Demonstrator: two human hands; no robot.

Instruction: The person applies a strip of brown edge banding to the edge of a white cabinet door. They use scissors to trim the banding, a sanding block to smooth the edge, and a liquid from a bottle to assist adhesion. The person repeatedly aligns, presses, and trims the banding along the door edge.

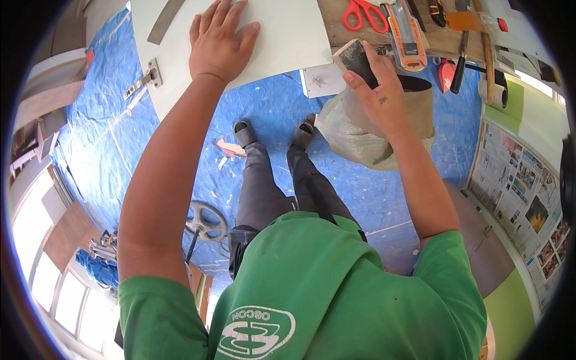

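Note:
My left hand [219,51] lies flat on a white panel [288,36], its fingers stretched out and the thumb apart. A metal cabinet hinge [155,73] is fixed at the panel's left edge. Beyond it, a curved grey-brown strip [165,21] rests on the panel. At the panel's right edge, my right hand [384,99] grips a block with a dark, rough face and a pale wooden end, which looks like a sanding block [354,60]. The block is tilted. Part of it is hidden by my fingers.
Red-handled scissors [365,18], an orange packaged cutter [408,39] and several tools lie on the wooden bench at the right. Below my right hand stands a pale sack [354,135]. Blue tarp [270,174] covers the floor; a grey spoked wheel [206,223] is behind at left.

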